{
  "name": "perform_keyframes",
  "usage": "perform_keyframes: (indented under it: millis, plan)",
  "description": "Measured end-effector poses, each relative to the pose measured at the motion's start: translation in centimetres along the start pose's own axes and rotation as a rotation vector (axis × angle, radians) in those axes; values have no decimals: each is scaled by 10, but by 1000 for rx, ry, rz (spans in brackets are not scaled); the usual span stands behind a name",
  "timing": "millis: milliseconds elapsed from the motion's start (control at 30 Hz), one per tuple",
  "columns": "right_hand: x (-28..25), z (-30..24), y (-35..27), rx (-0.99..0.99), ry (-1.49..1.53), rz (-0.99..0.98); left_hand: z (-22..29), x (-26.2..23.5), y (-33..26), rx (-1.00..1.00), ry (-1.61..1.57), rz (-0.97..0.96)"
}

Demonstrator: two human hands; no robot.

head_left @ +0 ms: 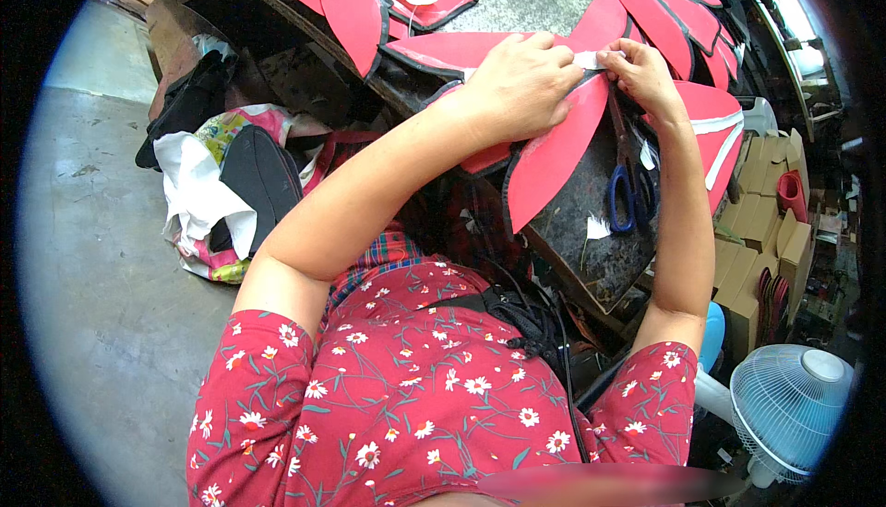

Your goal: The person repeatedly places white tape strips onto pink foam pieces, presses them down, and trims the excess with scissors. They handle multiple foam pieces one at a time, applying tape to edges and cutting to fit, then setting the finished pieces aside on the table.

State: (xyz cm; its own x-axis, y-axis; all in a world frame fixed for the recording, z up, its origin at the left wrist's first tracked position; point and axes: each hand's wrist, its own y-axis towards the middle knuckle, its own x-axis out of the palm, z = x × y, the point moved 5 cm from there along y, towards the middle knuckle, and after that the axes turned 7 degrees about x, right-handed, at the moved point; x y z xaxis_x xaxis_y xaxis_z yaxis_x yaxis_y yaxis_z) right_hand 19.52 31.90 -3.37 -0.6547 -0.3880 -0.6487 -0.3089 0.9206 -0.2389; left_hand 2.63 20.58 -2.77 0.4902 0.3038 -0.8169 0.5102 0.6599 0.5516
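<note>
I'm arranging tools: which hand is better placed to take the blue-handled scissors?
Probably the right hand: it is nearer the dark-bladed, blue-handled scissors, though its grip is on a narrow white strip; the left hand is farther off.

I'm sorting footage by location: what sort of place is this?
Probably a workshop: blue-handled scissors and red pieces with black edging lie on a worn table, with cardboard boxes nearby.

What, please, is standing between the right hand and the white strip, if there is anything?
Nothing visible stands between them: the right hand has its fingertips at the right end of the white strip. The blue-handled scissors lie on the table, nearer the body, outside that space.
</note>
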Motion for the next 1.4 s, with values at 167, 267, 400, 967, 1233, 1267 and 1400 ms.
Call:
perform_keyframes:
  millis: [167, 267, 400, 967, 1233, 1267, 1400]
  plan:
    - [0, 6, 7, -42, -64, -8, -5, 11, 7, 19, 4, 33]
    - [0, 10, 9, -55, -13, -56, -7, 16, 11, 21, -21, 53]
    - [0, 7, 11, -118, -176, 41, -6, 22, 15, -10, 63, -5]
    - [-5, 8, -175, 207, -763, 197, -21, 34, 27, -17, 7, -32]
    - [1, 36, -201, 239, -633, 250, -42, 32, 35, -281, 102, -47]
    - [-4, 44, -200, 288, -439, 221, -42, 31, 36, -284, 113, -49]
    - [-13, 61, -204, 256, 258, 119, -47, 23, 41, -307, 11, 2]
